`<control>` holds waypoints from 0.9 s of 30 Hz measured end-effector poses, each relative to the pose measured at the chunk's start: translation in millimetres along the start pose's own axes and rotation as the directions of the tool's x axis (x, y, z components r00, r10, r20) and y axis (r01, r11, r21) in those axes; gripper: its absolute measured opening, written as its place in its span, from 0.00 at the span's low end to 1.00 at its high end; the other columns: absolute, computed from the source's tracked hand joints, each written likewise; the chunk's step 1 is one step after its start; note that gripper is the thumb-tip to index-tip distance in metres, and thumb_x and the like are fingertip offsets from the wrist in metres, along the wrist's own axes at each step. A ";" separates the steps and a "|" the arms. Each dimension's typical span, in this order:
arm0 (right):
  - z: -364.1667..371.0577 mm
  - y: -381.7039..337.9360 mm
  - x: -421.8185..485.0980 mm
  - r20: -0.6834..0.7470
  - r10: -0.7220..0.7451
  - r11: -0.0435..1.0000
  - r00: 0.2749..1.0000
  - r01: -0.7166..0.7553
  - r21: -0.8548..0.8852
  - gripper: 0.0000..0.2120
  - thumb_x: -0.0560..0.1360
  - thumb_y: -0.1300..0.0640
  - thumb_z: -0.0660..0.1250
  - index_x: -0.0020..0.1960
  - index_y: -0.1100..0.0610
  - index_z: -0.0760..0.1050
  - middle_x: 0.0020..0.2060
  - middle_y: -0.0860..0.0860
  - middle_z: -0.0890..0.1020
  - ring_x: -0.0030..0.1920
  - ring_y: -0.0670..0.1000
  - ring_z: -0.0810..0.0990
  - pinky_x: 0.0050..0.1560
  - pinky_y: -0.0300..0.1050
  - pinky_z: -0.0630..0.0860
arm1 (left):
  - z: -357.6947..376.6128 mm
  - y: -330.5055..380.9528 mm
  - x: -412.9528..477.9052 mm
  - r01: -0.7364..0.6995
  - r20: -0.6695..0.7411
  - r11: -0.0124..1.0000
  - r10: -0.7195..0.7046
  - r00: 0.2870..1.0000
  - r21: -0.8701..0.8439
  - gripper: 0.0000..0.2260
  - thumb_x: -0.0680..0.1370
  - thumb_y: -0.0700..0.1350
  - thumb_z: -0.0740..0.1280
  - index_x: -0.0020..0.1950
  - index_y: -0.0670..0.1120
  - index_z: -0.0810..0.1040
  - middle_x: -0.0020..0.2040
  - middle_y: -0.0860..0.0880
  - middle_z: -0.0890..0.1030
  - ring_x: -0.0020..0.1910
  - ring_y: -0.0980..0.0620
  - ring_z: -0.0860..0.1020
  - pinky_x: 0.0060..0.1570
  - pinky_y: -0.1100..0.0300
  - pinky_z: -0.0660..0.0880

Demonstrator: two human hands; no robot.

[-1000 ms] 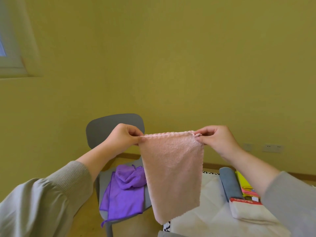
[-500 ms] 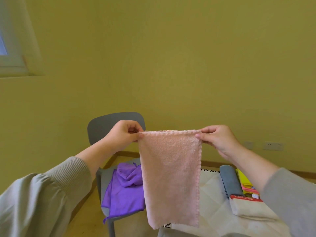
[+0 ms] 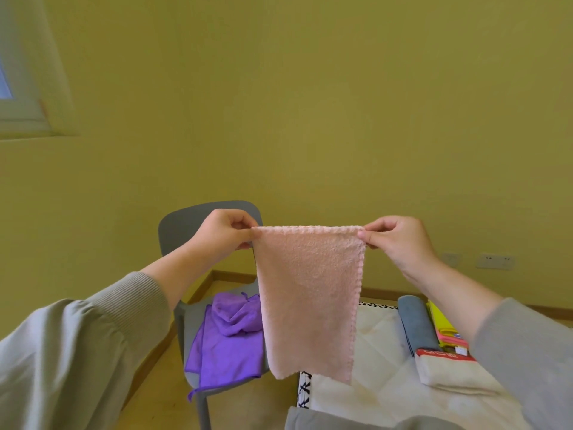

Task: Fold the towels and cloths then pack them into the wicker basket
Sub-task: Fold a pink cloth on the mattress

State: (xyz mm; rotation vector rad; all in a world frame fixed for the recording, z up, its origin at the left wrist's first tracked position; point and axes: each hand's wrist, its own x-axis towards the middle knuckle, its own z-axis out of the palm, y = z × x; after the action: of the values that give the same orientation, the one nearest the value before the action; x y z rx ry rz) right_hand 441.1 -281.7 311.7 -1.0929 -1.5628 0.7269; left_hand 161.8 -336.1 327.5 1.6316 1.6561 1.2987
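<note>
A pink towel [image 3: 310,299] hangs in the air in front of me, folded to a narrow strip. My left hand [image 3: 221,232] pinches its top left corner and my right hand [image 3: 400,240] pinches its top right corner, so the top edge is stretched level. A purple cloth [image 3: 228,346] lies crumpled on the grey chair [image 3: 189,225] below left. Folded cloths lie on the table at the right: a grey roll [image 3: 415,324], a yellow one [image 3: 440,321] and a white one with a red band [image 3: 449,370]. No wicker basket is in view.
The table [image 3: 381,383] has a white quilted cover with a black-patterned edge. A grey cloth [image 3: 356,422] lies at its near edge. A yellow wall stands behind, with sockets [image 3: 494,261] low at the right and a window frame [image 3: 28,88] at upper left.
The towel's top edge has been pulled straighter and tauter, and its lower end now hangs even instead of slanting. Both hands hold about the same height.
</note>
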 end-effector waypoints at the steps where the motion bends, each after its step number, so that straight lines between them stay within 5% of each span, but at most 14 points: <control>1: 0.3 0.0 0.3 -0.002 -0.006 1.000 1.000 0.006 0.013 0.09 0.68 0.68 0.74 0.37 0.56 0.79 0.32 0.51 0.81 0.31 0.44 0.78 0.38 0.33 0.76 | 1.1 -0.4 -0.1 0.020 -0.006 0.998 -0.020 1.000 -0.053 0.05 0.74 0.35 0.70 0.39 0.40 0.79 0.37 0.42 0.81 0.40 0.48 0.80 0.49 0.54 0.81; 6: 1.4 2.0 6.6 0.073 -0.016 0.993 0.997 0.025 -0.120 0.13 0.69 0.70 0.72 0.50 0.56 0.79 0.32 0.48 0.79 0.30 0.41 0.76 0.39 0.34 0.74 | 8.5 -4.5 -0.2 0.002 -0.010 0.997 -0.003 1.000 -0.075 0.07 0.74 0.31 0.68 0.46 0.43 0.79 0.37 0.43 0.80 0.40 0.48 0.78 0.49 0.51 0.80; 9: 1.8 1.4 9.7 0.108 0.006 0.961 0.994 0.024 -0.277 0.10 0.70 0.68 0.72 0.38 0.53 0.80 0.32 0.49 0.79 0.34 0.50 0.76 0.39 0.41 0.73 | 12.9 -6.0 1.5 0.011 0.003 1.000 -0.011 1.000 -0.005 0.12 0.74 0.33 0.69 0.56 0.43 0.81 0.40 0.45 0.82 0.38 0.51 0.78 0.46 0.58 0.79; 11: 0.1 2.6 11.7 0.113 0.010 0.953 0.994 0.024 -0.301 0.12 0.70 0.67 0.72 0.34 0.52 0.78 0.32 0.51 0.79 0.34 0.51 0.76 0.39 0.43 0.72 | 12.5 -6.7 4.8 0.042 -0.004 0.999 -0.042 0.999 0.027 0.08 0.73 0.34 0.71 0.51 0.42 0.83 0.43 0.43 0.84 0.41 0.48 0.79 0.50 0.54 0.79; 14: -3.8 5.4 14.2 0.125 0.027 0.965 0.992 0.007 -0.262 0.13 0.71 0.69 0.70 0.35 0.53 0.76 0.31 0.51 0.79 0.32 0.48 0.75 0.36 0.41 0.72 | 13.9 -7.6 6.5 0.050 0.024 0.996 -0.052 0.998 0.080 0.04 0.73 0.36 0.72 0.43 0.44 0.83 0.41 0.42 0.84 0.42 0.48 0.80 0.51 0.52 0.79; 18: -3.6 11.7 13.6 0.197 0.097 0.977 0.976 -0.055 -0.206 0.10 0.76 0.69 0.63 0.40 0.57 0.72 0.22 0.50 0.77 0.23 0.49 0.76 0.22 0.38 0.71 | 26.9 -8.6 7.4 0.036 0.057 0.985 -0.046 0.997 0.170 0.06 0.78 0.37 0.65 0.42 0.45 0.77 0.31 0.48 0.79 0.35 0.49 0.76 0.32 0.61 0.72; 21: -4.5 15.5 11.9 0.227 0.164 0.985 0.960 -0.146 -0.091 0.10 0.79 0.69 0.58 0.42 0.59 0.68 0.29 0.57 0.76 0.24 0.51 0.80 0.22 0.40 0.74 | 39.9 -9.6 9.0 0.062 0.070 0.985 -0.074 0.995 0.161 0.05 0.80 0.38 0.62 0.45 0.44 0.75 0.26 0.49 0.79 0.33 0.45 0.78 0.30 0.60 0.74; 27: -19.1 25.7 14.4 0.283 0.248 0.968 0.927 -0.249 -0.032 0.05 0.77 0.69 0.62 0.49 0.62 0.74 0.33 0.59 0.79 0.27 0.47 0.81 0.31 0.38 0.79 | 58.5 -16.1 14.3 0.129 0.108 0.990 -0.133 0.985 0.051 0.05 0.79 0.37 0.64 0.46 0.39 0.78 0.33 0.44 0.81 0.28 0.57 0.81 0.35 0.64 0.79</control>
State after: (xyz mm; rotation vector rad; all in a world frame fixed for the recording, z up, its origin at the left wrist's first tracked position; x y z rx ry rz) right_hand 466.1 -259.9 300.3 -1.2389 -1.6770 1.1003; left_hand 201.0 -303.0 292.0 1.5617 1.7041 1.0945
